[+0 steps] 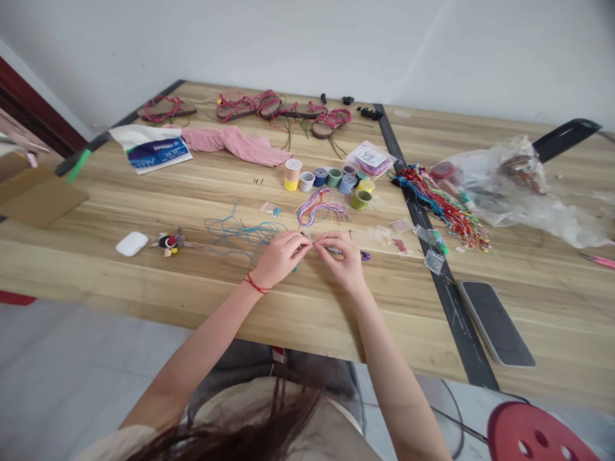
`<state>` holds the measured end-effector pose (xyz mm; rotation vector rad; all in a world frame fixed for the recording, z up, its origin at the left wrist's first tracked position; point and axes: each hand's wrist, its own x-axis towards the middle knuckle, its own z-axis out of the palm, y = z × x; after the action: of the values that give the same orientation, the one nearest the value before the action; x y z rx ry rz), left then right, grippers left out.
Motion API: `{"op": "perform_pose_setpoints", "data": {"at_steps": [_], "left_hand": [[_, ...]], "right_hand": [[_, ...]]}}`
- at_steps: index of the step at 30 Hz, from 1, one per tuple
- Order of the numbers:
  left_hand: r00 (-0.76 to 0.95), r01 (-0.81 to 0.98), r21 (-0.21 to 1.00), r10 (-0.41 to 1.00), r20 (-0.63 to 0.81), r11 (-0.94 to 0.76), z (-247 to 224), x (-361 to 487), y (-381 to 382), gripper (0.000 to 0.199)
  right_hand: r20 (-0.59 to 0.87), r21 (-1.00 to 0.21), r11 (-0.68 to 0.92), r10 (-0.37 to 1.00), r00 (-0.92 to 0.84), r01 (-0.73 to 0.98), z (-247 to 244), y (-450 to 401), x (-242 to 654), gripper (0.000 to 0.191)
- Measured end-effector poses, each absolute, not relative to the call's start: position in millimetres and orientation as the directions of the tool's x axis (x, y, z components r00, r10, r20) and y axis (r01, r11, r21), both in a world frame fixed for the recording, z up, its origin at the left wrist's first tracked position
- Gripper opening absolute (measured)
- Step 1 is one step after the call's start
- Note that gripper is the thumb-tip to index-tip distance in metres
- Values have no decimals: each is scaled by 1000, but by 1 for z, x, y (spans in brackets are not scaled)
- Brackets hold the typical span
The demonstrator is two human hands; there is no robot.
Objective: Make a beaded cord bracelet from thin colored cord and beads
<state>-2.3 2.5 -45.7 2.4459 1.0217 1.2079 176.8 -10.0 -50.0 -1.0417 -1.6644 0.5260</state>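
Note:
My left hand (pixel 284 255), with a red string at its wrist, is pinched closed over the wooden table. Facing it, my right hand (pixel 340 256) is closed too, thumb against index finger. The fingertips nearly meet; what they hold is too small to make out. Thin blue threads (pixel 245 230) spread out to the left of my left hand. Just beyond the fingers lies a bundle of pink, white and purple cords (pixel 317 208). A purple-ended tool (pixel 366 255) shows partly beside my right hand. Tiny blue beads (pixel 276 212) lie behind my left hand.
Several thread spools (pixel 334 177) stand beyond the cords. On the right are colourful cords (pixel 444 205), a plastic bag (pixel 509 192) and a phone (pixel 496 323). A white case (pixel 132 244) lies left; corded sandals (pixel 235 107) and pink cloth (pixel 235 144) lie at the back.

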Motion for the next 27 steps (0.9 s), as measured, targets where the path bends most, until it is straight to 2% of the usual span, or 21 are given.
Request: {"op": "perform_pose_setpoints", "data": {"at_steps": [13, 27], "left_hand": [[320, 513, 520, 715, 622, -683, -50, 2, -1, 13], [331, 560, 423, 660, 674, -712, -53, 2, -1, 12]], "right_hand": [[547, -753, 522, 835, -59, 401, -56, -13, 163, 10], [539, -742, 502, 841, -50, 445, -58, -13, 159, 10]]}}
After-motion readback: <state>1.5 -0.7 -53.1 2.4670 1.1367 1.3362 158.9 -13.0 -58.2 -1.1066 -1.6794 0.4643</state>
